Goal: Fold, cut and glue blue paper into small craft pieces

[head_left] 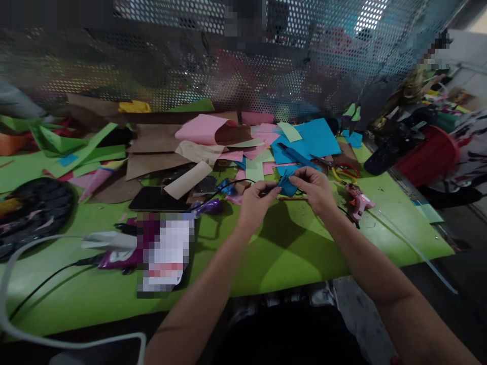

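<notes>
A small piece of blue paper (288, 185) with cut strips along its upper edge is held between my two hands above the green table (297, 253). My left hand (259, 202) pinches its left side between thumb and fingers. On its right side, my right hand (312, 186) grips it with thumb and forefinger. Just behind my hands lie larger blue sheets (321, 138), with pink and pale green pieces beside them. A pink glue gun (358, 202) rests to the right of my right hand.
Red-and-yellow-handled scissors (345, 172) lie behind the glue gun. A dark phone (160, 198), a rolled beige paper (189, 180) and a black round tray (36, 215) are left. A perforated metal panel (171, 71) stands behind; a red bin (429, 154) is right.
</notes>
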A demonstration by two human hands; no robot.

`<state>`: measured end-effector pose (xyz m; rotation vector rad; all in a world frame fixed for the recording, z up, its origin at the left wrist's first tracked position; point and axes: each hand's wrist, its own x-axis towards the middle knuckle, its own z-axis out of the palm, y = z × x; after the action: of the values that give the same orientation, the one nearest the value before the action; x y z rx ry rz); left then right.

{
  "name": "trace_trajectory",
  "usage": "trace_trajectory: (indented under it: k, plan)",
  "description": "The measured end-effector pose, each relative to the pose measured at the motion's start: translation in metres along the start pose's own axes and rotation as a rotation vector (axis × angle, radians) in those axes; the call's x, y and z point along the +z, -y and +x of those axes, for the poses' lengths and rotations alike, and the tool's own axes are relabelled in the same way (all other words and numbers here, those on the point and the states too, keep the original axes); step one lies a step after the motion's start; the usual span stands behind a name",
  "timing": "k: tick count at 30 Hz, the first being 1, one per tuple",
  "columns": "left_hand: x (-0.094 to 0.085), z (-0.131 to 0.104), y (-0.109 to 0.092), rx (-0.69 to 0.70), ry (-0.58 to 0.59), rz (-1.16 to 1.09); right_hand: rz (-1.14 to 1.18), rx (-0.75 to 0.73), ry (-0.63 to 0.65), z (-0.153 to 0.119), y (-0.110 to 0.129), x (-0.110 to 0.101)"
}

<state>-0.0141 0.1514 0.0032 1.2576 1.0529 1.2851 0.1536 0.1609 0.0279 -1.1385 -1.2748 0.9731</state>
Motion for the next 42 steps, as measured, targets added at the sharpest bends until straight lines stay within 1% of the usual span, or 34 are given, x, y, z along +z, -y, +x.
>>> trace_trajectory:
  k: [10,16,21,24,30,34,36,40,42]
  plan:
    - [-0.001,0.002,0.001,-0.019,-0.029,-0.014,0.006,-0.002,0.031,0.000,-0.005,0.000]
    - [-0.002,0.002,0.003,-0.036,-0.043,-0.060,0.035,0.002,0.026,-0.001,0.000,0.000]
    - [-0.004,0.004,0.006,-0.041,-0.063,-0.113,-0.026,0.012,0.051,0.000,-0.001,0.000]
    - [-0.005,0.003,0.005,-0.039,-0.056,-0.090,-0.079,0.005,0.041,0.000,-0.004,0.000]
    - [-0.002,0.001,0.001,-0.018,-0.029,-0.027,-0.111,-0.063,0.004,-0.001,-0.003,0.000]
    - [-0.001,0.001,-0.002,-0.023,-0.024,-0.003,-0.126,-0.070,-0.002,0.001,-0.003,-0.001]
    - [-0.002,0.001,-0.002,-0.023,-0.014,-0.001,-0.094,-0.052,0.027,0.001,-0.004,-0.001]
    - [-0.004,0.002,0.001,0.026,-0.027,0.015,-0.041,0.021,0.154,0.000,-0.009,0.001]
    - [-0.005,0.003,0.002,0.045,-0.031,0.006,-0.034,0.013,0.181,0.000,-0.009,0.001]
